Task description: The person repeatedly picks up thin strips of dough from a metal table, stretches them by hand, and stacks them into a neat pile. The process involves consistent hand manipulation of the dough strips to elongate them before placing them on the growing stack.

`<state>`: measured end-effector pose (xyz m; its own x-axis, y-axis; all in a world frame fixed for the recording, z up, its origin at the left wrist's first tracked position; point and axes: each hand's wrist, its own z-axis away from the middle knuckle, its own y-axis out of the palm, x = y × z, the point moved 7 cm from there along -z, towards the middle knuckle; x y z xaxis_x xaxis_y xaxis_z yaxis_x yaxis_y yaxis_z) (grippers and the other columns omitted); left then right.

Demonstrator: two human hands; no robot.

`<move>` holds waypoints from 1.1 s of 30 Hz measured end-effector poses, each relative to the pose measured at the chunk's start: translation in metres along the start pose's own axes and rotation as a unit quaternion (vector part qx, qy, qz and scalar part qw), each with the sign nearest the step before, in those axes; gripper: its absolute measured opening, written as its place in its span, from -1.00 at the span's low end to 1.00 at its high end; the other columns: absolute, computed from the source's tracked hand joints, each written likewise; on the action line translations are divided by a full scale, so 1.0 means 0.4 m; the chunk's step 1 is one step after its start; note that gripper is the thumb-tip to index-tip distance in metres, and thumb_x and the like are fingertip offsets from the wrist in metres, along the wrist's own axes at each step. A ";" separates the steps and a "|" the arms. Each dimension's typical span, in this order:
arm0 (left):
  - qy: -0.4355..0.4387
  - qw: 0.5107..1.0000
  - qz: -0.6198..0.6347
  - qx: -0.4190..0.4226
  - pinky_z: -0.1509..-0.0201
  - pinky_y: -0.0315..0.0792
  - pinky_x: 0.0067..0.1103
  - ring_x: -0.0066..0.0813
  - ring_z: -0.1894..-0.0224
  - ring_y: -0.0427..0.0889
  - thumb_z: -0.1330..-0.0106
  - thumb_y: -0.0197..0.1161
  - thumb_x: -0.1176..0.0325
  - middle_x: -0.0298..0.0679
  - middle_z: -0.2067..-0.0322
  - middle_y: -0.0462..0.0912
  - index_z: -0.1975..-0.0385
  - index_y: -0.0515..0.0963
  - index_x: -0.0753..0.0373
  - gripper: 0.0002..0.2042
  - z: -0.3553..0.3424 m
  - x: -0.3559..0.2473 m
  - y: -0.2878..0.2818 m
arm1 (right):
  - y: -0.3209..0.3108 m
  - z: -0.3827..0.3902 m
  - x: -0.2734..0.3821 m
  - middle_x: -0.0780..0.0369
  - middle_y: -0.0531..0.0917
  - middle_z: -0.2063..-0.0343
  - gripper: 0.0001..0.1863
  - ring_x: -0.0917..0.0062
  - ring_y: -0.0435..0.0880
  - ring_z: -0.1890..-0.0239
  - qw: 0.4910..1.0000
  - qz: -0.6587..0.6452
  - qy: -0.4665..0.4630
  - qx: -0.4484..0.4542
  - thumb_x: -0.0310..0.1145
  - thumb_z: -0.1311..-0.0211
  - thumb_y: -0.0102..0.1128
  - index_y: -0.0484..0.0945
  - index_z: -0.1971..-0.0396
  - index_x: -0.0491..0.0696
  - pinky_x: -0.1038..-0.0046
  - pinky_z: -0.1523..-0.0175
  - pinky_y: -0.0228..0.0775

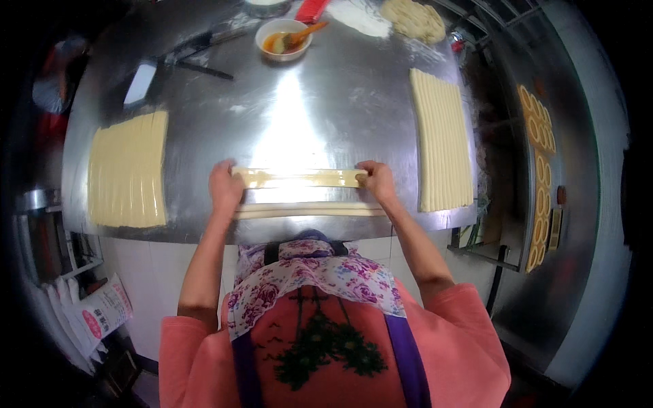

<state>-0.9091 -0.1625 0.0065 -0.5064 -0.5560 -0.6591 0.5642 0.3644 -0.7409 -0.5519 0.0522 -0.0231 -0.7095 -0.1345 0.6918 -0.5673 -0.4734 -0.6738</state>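
Pinching the left end of a flat, glossy dough strip [296,178] with the left hand [226,185] and the right end with the right hand [377,182], both clamped on it. Stretching lengthwise from one hand to the other, parallel to the near edge of the table [354,109] and about midway between the near corners; no closer to one hand than to the other. Cannot tell whether resting on the metal or slightly lifted. Lying between that strip and the near edge, on the same axis: paler dough lengths [306,211]. Toward the left edge, a glossy sliced sheet of dough [127,170]; toward the right edge, a bank of duller strips [442,143] running away from the near edge. Closer to the far edge, a white bowl [284,57] with amber liquid [273,43] and an orange-handled brush [309,30] dipped in. Beyond, at the far edge, a second bowl [267,11] with something white inside, partly cut off from view
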 end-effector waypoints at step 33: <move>0.457 0.870 -0.043 0.180 -0.09 0.43 -0.25 -0.03 -0.01 0.49 -0.15 0.27 0.45 -0.07 0.11 0.52 0.12 0.50 0.32 -0.71 0.127 -0.355 0.468 | 0.067 0.207 0.140 -0.11 0.25 -0.34 -0.36 0.05 0.22 -0.39 0.951 0.198 -0.238 -0.007 -0.31 -0.32 0.10 0.20 -0.31 -0.29 0.09 -0.46 0.03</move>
<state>-0.6983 -0.0535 -0.0323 -0.7714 0.3161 -0.5523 0.5826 0.0019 -0.8127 -0.5721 -0.0401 0.0190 -0.6013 -0.6793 0.4208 -0.3031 -0.2934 -0.9067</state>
